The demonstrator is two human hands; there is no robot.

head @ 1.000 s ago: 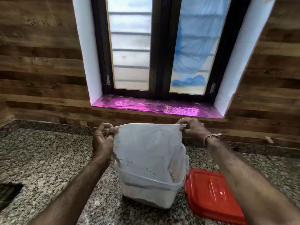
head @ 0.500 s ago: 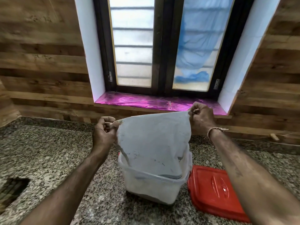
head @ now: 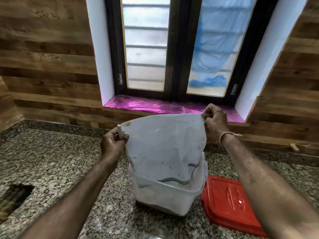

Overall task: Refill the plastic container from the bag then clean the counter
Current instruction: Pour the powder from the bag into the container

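A white plastic bag [head: 164, 145] hangs upside down over the clear plastic container [head: 165, 199], its open mouth down inside the container. My left hand [head: 113, 144] pinches the bag's upper left corner. My right hand [head: 215, 121] pinches the upper right corner, held higher, so the bag's top edge slants. Pale contents show through the container's walls. The container stands on the speckled granite counter [head: 51, 161].
The container's red lid [head: 227, 204] lies flat on the counter just right of the container. A dark opening [head: 15, 197] is cut into the counter at the left. Behind runs a wood-panelled wall with a window and a pink-covered sill [head: 155, 106].
Both hands have lifted the bag higher, the right hand more than the left, so its top edge now slants. More of the bag has come up out of the container.
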